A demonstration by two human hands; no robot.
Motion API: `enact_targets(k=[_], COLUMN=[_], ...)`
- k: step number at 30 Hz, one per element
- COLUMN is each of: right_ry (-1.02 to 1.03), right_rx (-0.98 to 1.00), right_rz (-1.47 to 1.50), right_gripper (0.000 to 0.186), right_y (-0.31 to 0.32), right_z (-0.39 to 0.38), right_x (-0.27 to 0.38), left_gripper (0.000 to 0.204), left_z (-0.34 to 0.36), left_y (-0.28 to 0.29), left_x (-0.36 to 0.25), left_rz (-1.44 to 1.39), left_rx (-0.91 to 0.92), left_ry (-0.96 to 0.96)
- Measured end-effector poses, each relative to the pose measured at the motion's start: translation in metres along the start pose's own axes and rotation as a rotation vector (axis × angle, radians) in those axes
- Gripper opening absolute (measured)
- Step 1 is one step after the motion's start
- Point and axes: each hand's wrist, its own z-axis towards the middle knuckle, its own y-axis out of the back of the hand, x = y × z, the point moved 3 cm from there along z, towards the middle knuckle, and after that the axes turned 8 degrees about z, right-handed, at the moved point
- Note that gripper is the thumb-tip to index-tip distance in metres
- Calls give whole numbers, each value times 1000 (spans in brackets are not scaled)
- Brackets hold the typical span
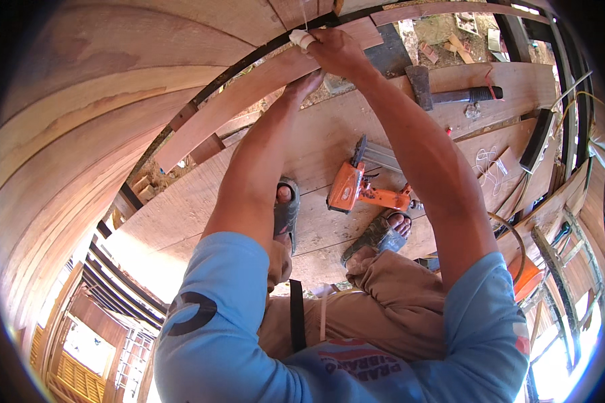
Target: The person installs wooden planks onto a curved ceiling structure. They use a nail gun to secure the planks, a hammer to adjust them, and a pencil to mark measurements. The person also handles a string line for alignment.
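Both arms reach far forward, to the upper middle of the head view. My right hand [339, 50] is closed, fingers bent, at a small white wrapped bundle [302, 39]; a thin pale line runs up from it. Whether the bundle is wound string or cloth is too small to tell. Just nearer and lower, my left hand [306, 84] lies by the edge of a long narrow wooden board [228, 101], its fingers mostly hidden. That board slants up beside the plank wall [101, 74] on the left.
Between my sandalled feet and right arm lies an orange nail gun [346, 187] on wide planks [202, 208]. An axe-like tool [420, 87] with a dark handle rests farther right. Tangled white string [492, 168] lies near a dark beam [538, 141]. Gaps show debris on the ground below.
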Motion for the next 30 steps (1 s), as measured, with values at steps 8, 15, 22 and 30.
enact_targets(k=[8, 15, 22, 30], right_ry=[-36, -50, -2, -69], right_rx=[35, 36, -46, 99], right_rz=[121, 147, 379, 299], right_gripper=[53, 56, 53, 43], right_y=[8, 8, 19, 62], right_z=[5, 14, 1, -62], right_x=[3, -11, -13, -32], left_gripper=[48, 51, 39, 40], left_z=[5, -41, -67, -95], left_y=[-4, 26, 75, 114], left_x=[-12, 5, 3, -26], left_rz=[-111, -62, 120, 262], left_rx=[48, 628, 739, 392], left_ry=[10, -48, -69, -256])
